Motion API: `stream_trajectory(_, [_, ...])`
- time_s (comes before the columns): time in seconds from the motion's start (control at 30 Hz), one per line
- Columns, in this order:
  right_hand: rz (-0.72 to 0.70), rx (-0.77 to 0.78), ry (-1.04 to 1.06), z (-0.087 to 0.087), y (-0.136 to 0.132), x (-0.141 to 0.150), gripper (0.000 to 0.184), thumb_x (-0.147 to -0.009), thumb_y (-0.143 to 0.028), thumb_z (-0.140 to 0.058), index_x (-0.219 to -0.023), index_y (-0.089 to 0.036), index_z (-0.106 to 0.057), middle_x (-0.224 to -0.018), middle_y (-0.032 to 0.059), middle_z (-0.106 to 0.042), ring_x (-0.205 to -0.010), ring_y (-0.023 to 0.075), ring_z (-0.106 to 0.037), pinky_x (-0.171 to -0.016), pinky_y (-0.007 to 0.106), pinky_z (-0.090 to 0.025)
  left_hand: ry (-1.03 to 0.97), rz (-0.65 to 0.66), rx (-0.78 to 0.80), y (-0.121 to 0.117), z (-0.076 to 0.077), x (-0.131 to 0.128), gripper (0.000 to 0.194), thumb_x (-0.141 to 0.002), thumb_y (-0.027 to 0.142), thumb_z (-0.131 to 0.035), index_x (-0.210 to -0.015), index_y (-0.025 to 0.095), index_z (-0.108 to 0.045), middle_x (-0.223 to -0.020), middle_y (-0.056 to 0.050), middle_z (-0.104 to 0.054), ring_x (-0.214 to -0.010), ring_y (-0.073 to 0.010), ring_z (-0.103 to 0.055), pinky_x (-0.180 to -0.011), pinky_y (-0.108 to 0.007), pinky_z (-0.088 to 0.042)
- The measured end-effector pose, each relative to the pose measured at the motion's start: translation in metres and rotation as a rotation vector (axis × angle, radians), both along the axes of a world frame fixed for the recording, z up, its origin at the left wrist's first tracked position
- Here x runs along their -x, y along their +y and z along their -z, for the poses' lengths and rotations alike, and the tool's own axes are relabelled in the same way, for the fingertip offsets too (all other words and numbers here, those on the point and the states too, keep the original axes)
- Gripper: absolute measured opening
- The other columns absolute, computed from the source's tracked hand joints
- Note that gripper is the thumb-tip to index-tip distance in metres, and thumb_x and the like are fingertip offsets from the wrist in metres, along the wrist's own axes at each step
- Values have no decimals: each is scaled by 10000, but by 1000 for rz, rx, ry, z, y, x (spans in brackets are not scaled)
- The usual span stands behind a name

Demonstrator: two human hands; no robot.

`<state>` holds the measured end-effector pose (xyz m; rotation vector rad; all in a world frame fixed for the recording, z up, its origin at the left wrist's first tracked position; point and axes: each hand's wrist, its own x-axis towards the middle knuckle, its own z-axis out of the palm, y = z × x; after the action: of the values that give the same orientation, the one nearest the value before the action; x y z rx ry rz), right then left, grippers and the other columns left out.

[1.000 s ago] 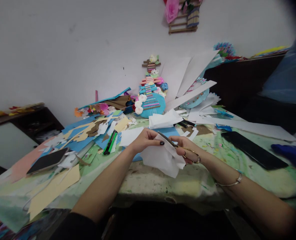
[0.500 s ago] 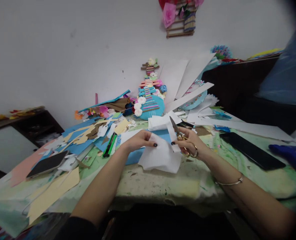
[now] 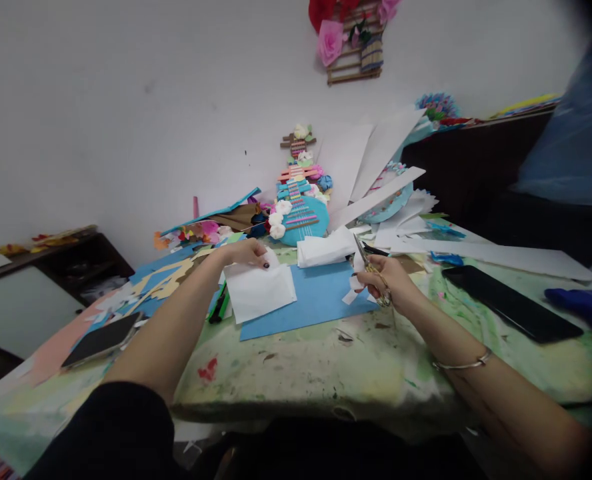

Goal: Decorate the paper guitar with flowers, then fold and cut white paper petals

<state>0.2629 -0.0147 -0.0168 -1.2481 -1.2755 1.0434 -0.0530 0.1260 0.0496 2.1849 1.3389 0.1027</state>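
My left hand pinches the upper edge of a white sheet of paper, which hangs over the left end of a blue sheet. In my right hand are scissors with gold handles, their blades pointing up and away from me. A narrow white paper strip is also at the fingers of that hand, its lower end curling over the blue sheet. Behind the blue sheet lies a folded stack of white paper, apart from both hands.
A green-and-black box cutter lies left of the white sheet, partly covered. Phones rest at the left and right. Paper scraps crowd the left side. A blue guitar-shaped craft leans against the wall.
My left hand has moved left with the white sheet, away from the scissors, baring more of the blue sheet. My right hand keeps the scissors and the strip, slightly further right.
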Motion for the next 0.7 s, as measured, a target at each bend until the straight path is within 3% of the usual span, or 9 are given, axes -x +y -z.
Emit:
stream_trajectory(0.23, [2,8,-31,2,-1,2,276,-538,-257,-619,-749,-168,-466,-446,3,-599,-276,50,-354,-280,157,-242,125,106,-43,46,27,-29,208,-442,269,-781,-577,158,-668,-510,34,-592,-518,-108,-471,-541,-213,-312])
stream_trajectory(0.47, [58,-17,-57,3,1,-2,325,-554,-243,-612,-839,-153,-485,-440,-5,-587,-278,66,-371,-286,162,-231,156,133,-151,52,48,-28,217,-410,269,-774,-513,160,-617,-466,49,-540,-499,-108,-447,-508,-213,-289])
stream_trajectory(0.7, [202,-85,-208,11,8,-11,299,-590,-282,-666,-842,-152,-568,-383,-38,-526,-266,86,-391,-306,185,-258,64,88,-322,48,52,-13,440,-483,289,-766,-896,167,-679,-735,-26,-665,-626,-160,-576,-573,-235,-407])
